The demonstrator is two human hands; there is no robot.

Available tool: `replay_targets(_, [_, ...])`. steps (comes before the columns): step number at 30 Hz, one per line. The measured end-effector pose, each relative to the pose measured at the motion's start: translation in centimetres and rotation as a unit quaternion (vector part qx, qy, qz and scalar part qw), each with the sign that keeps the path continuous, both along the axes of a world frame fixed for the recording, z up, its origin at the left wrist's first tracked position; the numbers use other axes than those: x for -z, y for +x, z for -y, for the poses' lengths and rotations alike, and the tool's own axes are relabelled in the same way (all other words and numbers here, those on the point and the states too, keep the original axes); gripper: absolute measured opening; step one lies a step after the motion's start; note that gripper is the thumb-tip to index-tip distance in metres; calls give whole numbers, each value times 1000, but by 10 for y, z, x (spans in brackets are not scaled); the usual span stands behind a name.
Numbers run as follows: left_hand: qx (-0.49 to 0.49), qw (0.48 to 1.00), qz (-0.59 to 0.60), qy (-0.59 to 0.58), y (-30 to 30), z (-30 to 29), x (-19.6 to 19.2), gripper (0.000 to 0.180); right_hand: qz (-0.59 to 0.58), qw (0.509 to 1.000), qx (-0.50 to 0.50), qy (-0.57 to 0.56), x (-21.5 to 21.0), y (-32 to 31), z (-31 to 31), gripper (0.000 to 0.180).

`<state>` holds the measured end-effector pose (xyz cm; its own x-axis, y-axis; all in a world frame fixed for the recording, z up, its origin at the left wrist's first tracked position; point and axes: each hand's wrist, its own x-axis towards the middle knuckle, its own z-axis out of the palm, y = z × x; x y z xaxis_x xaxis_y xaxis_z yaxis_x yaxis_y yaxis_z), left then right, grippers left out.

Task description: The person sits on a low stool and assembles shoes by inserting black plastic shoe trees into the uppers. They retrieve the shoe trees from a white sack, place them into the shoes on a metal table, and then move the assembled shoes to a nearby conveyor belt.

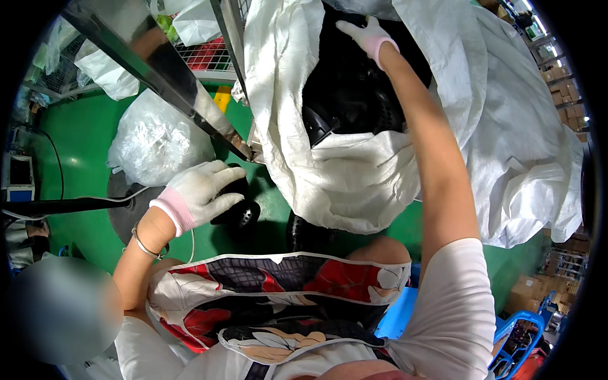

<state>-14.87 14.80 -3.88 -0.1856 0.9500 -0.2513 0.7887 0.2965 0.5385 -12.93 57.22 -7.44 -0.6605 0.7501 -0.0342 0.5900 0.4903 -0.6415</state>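
Note:
My left hand (201, 193), in a white glove with a pink cuff, hovers over the green floor near a black shoe (248, 214). Its fingers are stretched and apart, and I see nothing held in them. At the far side, my right hand (368, 39), gloved the same way, reaches into a large white woven sack (361, 190). Its fingers are spread over black plastic parts (354, 101) piled inside. Whether its fingertips touch the parts is hard to make out in the dark sack.
A shiny metal post (171, 76) slants down beside the sack at the left. Behind it stand wire baskets (202, 56) with bags. A clear plastic bag (158, 139) of material lies on the left. More white sacking (513, 139) drapes at the right, near a blue frame (520, 323).

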Motion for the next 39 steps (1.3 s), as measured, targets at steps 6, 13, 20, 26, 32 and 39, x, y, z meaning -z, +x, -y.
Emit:
replay_targets(6, [89, 984, 60, 141, 9, -35, -6, 42, -99, 962, -90, -236, -20, 26, -16, 77])
replay_targets(13, [104, 976, 20, 188, 36, -53, 5, 35, -21, 999, 38, 20, -10, -41, 24, 81])
replay_targets(20, [54, 997, 18, 50, 22, -22, 10, 40, -108, 992, -35, -49, 5, -5, 3, 86])
replay_targets(26, [81, 895, -216, 382, 21, -54, -19, 30, -29, 996, -30, -80, -44, 76, -61, 68])
replay_targets(32, [142, 670, -602, 411, -9, -80, -118, 31, -80, 983, 91, 139, -104, 149, -145, 60])
replay_targets(39, [95, 745, -565, 341, -9, -76, -117, 34, 140, 893, -55, 423, -63, 101, -118, 44])
